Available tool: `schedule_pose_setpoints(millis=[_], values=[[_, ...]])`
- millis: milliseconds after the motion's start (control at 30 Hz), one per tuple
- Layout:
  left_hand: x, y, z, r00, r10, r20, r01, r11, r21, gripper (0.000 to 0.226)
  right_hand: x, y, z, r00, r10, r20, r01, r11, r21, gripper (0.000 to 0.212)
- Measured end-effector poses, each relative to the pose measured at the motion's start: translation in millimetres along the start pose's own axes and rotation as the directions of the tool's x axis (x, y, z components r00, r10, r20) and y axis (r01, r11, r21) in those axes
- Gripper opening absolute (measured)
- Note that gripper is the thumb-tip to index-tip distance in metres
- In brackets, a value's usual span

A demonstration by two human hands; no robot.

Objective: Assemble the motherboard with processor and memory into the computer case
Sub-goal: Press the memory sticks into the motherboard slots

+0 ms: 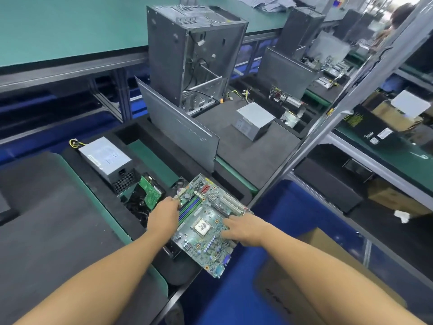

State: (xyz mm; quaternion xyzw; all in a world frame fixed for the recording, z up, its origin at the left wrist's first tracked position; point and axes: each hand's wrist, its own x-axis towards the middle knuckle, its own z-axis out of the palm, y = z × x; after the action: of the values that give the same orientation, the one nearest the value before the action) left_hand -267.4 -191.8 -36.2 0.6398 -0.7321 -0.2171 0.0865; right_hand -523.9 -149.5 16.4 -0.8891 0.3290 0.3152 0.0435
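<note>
Two hands held the board (204, 240) at the near end of a black foam tray (131, 202). The left hand (164, 216) gripped its left edge, fingers curled over by the memory slots (190, 207). The right hand (243, 227) lay on the right side with fingers (226, 222) spread fairly flat on top. Its thumb was hidden, so I could not tell whether that hand pinched the edge or only pressed. The board sat tilted, its near corner jutting past the tray over the blue floor (234, 296). The CPU (202, 227) showed in its socket between the two hands.

Just left of the board, a drive (150, 191) lay in the tray with its green circuit side up. A PSU (106, 160) stood beyond the drive. The case (168, 62) stood upright and open-sided on the next tray back, well apart from the board. A grey panel (182, 130) leaned in front of the case. Another PSU (255, 120) rested to the right of the panel. A cardboard box (328, 266) sat low at the right, under the right forearm.
</note>
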Motion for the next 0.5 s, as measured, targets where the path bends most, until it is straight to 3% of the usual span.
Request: schedule_pose_setpoints(millis=[233, 300, 500], values=[[0, -7, 3, 1.0, 0.019, 0.014, -0.019, 0.999, -0.028, 0.01, 6, -4, 6, 1.0, -0.011, 0.025, 0.011, 1.0, 0.018, 0.049], [1, -7, -3, 0.999, 0.035, 0.015, -0.035, 0.999, -0.016, 0.017, 6, -3, 5, 0.999, 0.01, 0.038, -0.012, 0.999, 0.039, 0.051], [0, -13, -23, 0.994, 0.1, 0.036, -0.095, 0.989, -0.114, 0.022, 3, -2, -8, 0.993, 0.008, 0.114, -0.025, 0.989, 0.149, 0.036]])
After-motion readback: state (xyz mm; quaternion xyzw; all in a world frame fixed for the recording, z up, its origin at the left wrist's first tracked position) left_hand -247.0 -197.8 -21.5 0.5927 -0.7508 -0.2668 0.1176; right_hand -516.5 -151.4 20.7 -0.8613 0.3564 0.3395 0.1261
